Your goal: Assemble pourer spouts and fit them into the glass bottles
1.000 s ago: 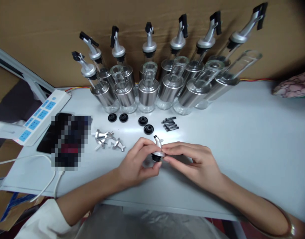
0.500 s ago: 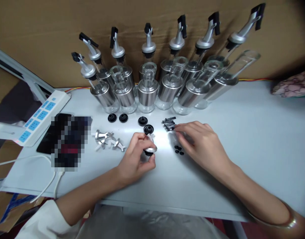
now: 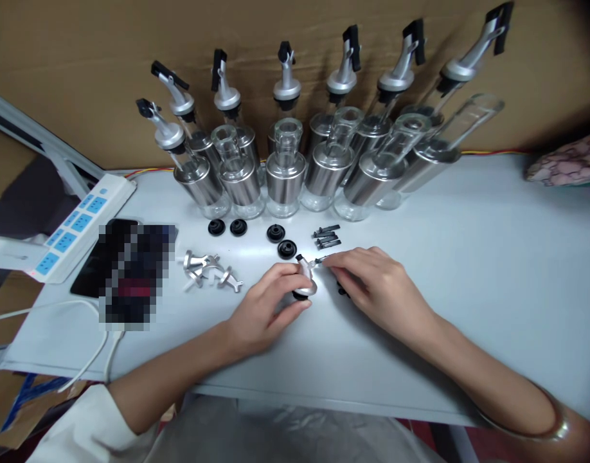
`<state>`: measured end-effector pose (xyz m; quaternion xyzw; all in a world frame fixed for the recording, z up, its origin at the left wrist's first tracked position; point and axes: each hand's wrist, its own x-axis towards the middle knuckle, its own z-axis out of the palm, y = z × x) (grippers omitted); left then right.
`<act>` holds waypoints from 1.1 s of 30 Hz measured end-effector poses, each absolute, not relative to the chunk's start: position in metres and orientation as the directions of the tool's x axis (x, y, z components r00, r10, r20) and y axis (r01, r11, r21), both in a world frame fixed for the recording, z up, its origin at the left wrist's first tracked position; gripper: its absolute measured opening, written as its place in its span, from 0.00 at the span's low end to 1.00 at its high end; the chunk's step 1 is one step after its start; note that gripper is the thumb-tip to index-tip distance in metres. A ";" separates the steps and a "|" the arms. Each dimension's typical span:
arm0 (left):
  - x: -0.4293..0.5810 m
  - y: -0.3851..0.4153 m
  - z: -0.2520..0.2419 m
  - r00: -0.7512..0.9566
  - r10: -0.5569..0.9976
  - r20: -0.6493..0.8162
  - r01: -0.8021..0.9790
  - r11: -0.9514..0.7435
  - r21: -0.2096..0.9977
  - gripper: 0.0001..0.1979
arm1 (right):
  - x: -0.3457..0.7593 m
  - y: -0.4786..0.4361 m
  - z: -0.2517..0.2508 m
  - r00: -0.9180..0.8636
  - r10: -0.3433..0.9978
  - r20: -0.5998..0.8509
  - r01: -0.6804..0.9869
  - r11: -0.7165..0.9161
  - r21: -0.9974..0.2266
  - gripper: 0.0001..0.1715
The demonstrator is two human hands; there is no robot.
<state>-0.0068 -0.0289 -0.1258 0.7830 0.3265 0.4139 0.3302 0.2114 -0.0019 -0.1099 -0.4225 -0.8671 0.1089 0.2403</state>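
My left hand [image 3: 270,305] pinches a silver bottle pourer [image 3: 305,284] with a black base and a small black cap on its spout tip. Between the fingertips of my right hand [image 3: 389,286] is a thin black lever [image 3: 320,261], its end close to the pourer's side; whether they touch I cannot tell. Just beyond lie several more black levers [image 3: 328,236] in a small pile. Small black caps [image 3: 342,290] are partly hidden under my right hand. Black round stoppers [image 3: 276,233] rest behind the pourer, and several loose silver spouts [image 3: 209,267] lie to the left.
Glass bottles with steel sleeves [image 3: 285,177] stand along the back, the rear ones topped by pourers with black levers. At left are a white power strip [image 3: 78,225], a dark phone [image 3: 95,267] and a white cable [image 3: 107,354]. Patterned fabric [image 3: 567,161] sits at far right.
My right hand has picked a black lever from the pile and brought it left and nearer to the pourer. My left hand has moved slightly right, turning the pourer so its capped tip shows.
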 end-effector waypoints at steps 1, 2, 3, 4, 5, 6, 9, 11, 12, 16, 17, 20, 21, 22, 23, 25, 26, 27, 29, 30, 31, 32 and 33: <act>-0.007 -0.029 -0.125 0.446 0.786 0.429 0.251 -0.570 0.783 0.14 | 0.211 -0.002 -0.110 -0.522 0.787 0.328 0.701 0.615 -0.361 0.11; -0.007 -0.029 -0.125 0.449 0.787 0.424 0.269 -0.572 0.775 0.14 | 0.211 -0.003 -0.109 -0.515 0.793 0.325 0.734 0.604 -0.310 0.11; -0.007 -0.029 -0.124 0.451 0.789 0.418 0.291 -0.573 0.766 0.15 | 0.212 -0.002 -0.110 -0.509 0.801 0.316 0.770 0.587 -0.250 0.11; -0.007 -0.029 -0.123 0.454 0.790 0.412 0.312 -0.574 0.757 0.15 | 0.212 -0.001 -0.110 -0.502 0.811 0.302 0.800 0.568 -0.193 0.12; -0.007 -0.029 -0.123 0.457 0.792 0.404 0.329 -0.573 0.751 0.16 | 0.213 0.000 -0.111 -0.495 0.819 0.289 0.822 0.550 -0.150 0.12; -0.007 -0.029 -0.122 0.459 0.795 0.397 0.340 -0.570 0.748 0.16 | 0.214 0.001 -0.111 -0.491 0.826 0.276 0.835 0.537 -0.122 0.12; -0.007 -0.029 -0.122 0.452 0.803 0.388 0.351 -0.560 0.751 0.18 | 0.217 0.004 -0.113 -0.490 0.835 0.249 0.846 0.525 -0.095 0.13; -0.007 -0.029 -0.122 0.452 0.804 0.386 0.354 -0.558 0.750 0.17 | 0.218 0.005 -0.114 -0.487 0.843 0.230 0.851 0.517 -0.094 0.13; -0.007 -0.029 -0.123 0.457 0.802 0.385 0.355 -0.561 0.748 0.17 | 0.218 0.005 -0.115 -0.484 0.847 0.221 0.853 0.513 -0.099 0.13; -0.008 -0.030 -0.122 0.472 0.804 0.361 0.375 -0.554 0.743 0.13 | 0.219 0.007 -0.115 -0.475 0.855 0.207 0.850 0.507 -0.143 0.10; -0.008 -0.030 -0.121 0.473 0.807 0.353 0.380 -0.549 0.745 0.13 | 0.219 0.007 -0.115 -0.476 0.854 0.209 0.848 0.509 -0.150 0.09; -0.007 -0.031 -0.121 0.470 0.814 0.342 0.391 -0.540 0.746 0.13 | 0.219 0.008 -0.114 -0.481 0.852 0.208 0.841 0.515 -0.165 0.09; -0.007 -0.031 -0.121 0.469 0.815 0.341 0.396 -0.539 0.743 0.13 | 0.219 0.008 -0.114 -0.481 0.852 0.207 0.840 0.515 -0.169 0.09; -0.007 -0.031 -0.122 0.466 0.816 0.341 0.402 -0.539 0.740 0.13 | 0.219 0.008 -0.114 -0.478 0.854 0.207 0.841 0.513 -0.174 0.09; -0.007 -0.031 -0.122 0.464 0.818 0.342 0.407 -0.539 0.737 0.13 | 0.219 0.008 -0.115 -0.473 0.856 0.207 0.842 0.509 -0.179 0.08; -0.007 -0.031 -0.123 0.458 0.821 0.341 0.411 -0.536 0.737 0.14 | 0.218 0.007 -0.115 -0.460 0.863 0.207 0.845 0.498 -0.196 0.07; -0.007 -0.031 -0.123 0.457 0.823 0.337 0.412 -0.531 0.741 0.16 | 0.217 0.007 -0.115 -0.455 0.866 0.205 0.843 0.493 -0.213 0.07; -0.007 -0.031 -0.124 0.458 0.825 0.331 0.411 -0.527 0.744 0.17 | 0.217 0.006 -0.115 -0.450 0.869 0.204 0.838 0.491 -0.238 0.06; -0.007 -0.031 -0.124 0.470 0.818 0.332 0.404 -0.534 0.743 0.18 | 0.216 0.005 -0.112 -0.443 0.869 0.219 0.808 0.493 -0.324 0.06; -0.008 -0.030 -0.124 0.481 0.809 0.339 0.400 -0.546 0.736 0.17 | 0.215 0.003 -0.109 -0.439 0.866 0.238 0.780 0.499 -0.377 0.06; -0.008 -0.029 -0.125 0.494 0.794 0.353 0.393 -0.566 0.724 0.17 | 0.214 0.001 -0.107 -0.433 0.862 0.263 0.746 0.507 -0.431 0.06; -0.008 -0.028 -0.125 0.508 0.778 0.369 0.385 -0.589 0.711 0.16 | 0.213 0.000 -0.104 -0.423 0.857 0.294 0.711 0.515 -0.479 0.05; -0.008 -0.028 -0.126 0.522 0.761 0.385 0.377 -0.611 0.696 0.15 | 0.212 -0.002 -0.102 -0.409 0.853 0.325 0.678 0.522 -0.518 0.05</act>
